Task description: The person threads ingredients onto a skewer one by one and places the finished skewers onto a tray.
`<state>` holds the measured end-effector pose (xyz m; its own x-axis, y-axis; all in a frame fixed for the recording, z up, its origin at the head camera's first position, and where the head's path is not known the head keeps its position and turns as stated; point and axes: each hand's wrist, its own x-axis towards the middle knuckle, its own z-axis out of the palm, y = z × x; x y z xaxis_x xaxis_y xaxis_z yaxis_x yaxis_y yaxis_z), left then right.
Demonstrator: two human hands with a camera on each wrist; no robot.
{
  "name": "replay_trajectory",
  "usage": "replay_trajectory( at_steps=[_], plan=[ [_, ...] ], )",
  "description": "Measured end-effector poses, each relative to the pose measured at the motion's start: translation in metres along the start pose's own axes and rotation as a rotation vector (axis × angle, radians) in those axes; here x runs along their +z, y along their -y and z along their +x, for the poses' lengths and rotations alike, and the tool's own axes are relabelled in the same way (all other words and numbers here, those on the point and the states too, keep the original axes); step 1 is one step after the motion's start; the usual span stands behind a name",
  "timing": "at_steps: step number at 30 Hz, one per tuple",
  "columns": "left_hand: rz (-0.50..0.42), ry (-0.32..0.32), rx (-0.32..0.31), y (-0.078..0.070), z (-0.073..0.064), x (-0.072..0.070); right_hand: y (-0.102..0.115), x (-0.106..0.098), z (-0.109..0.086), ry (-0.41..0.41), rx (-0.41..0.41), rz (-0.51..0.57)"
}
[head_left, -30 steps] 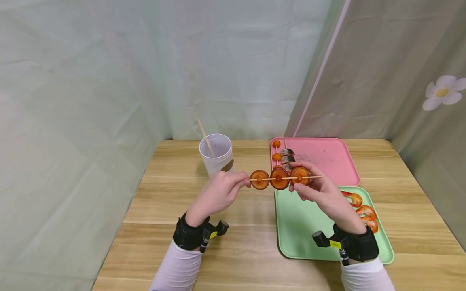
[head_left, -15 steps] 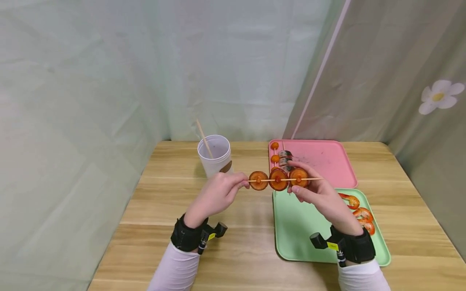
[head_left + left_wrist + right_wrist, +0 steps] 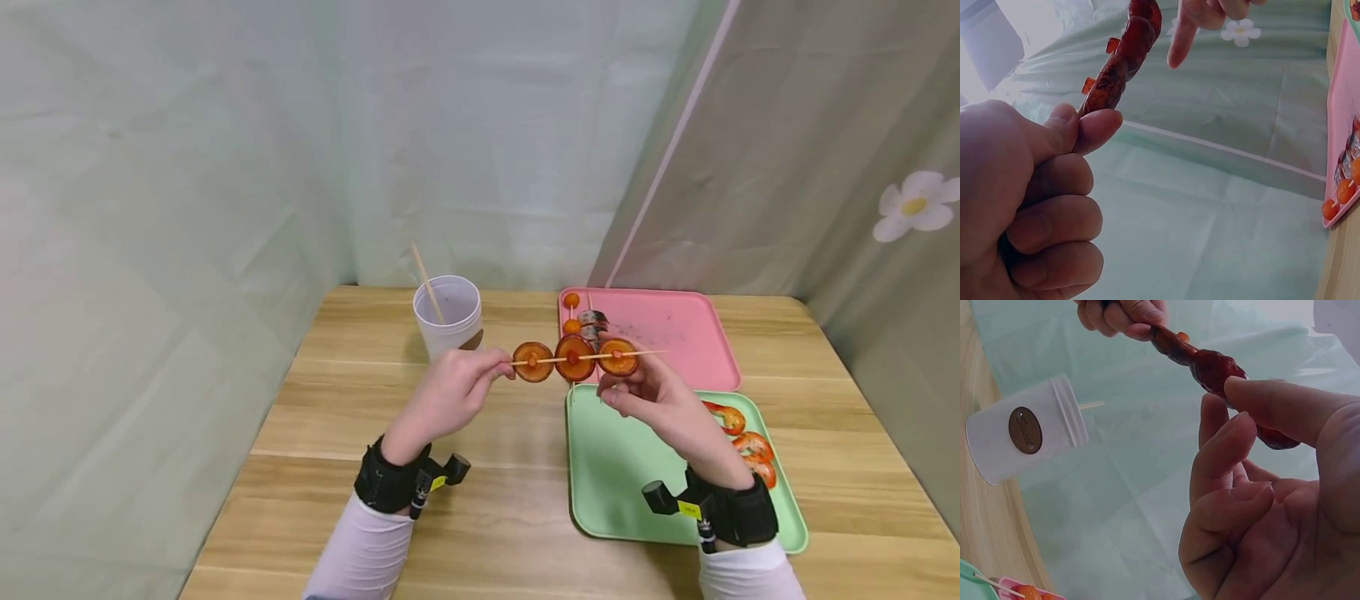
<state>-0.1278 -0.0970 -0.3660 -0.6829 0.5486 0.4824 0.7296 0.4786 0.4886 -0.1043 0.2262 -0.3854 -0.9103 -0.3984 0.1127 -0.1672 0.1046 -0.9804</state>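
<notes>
My left hand [image 3: 450,392] pinches one end of a mushroom skewer [image 3: 574,358] between thumb and index finger, its other fingers curled. Three round brown mushroom caps with stubby stems sit along the bamboo stick, held in the air roughly level. In the left wrist view, the glossy mushroom caps [image 3: 1129,56] run upward from the pinching fingers. My right hand [image 3: 660,404] is beside the far mushroom, its thumb below and apart from it. The left wrist view shows the right hand [image 3: 1210,19] separated from the skewer, one finger straight.
A white cup [image 3: 447,321] with a stick in it stands at back left. A pink tray [image 3: 675,333] carries skewers of orange balls [image 3: 572,327] and silvery fish-like pieces [image 3: 592,318]. Under the right hand lies a green tray [image 3: 622,483] with several shrimp [image 3: 752,447].
The right thumb has come away from the far mushroom. The skewer has risen slightly, with its right end tilted up. The left hand keeps its pinch.
</notes>
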Motion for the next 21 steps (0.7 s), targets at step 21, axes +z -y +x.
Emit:
replay_trajectory(
  at_steps=[21],
  plan=[
    [0.043,0.019,-0.027,-0.0005,-0.0015,-0.0009,0.0016,0.0033,-0.0038,-0.021,-0.085,0.002]
  ],
)
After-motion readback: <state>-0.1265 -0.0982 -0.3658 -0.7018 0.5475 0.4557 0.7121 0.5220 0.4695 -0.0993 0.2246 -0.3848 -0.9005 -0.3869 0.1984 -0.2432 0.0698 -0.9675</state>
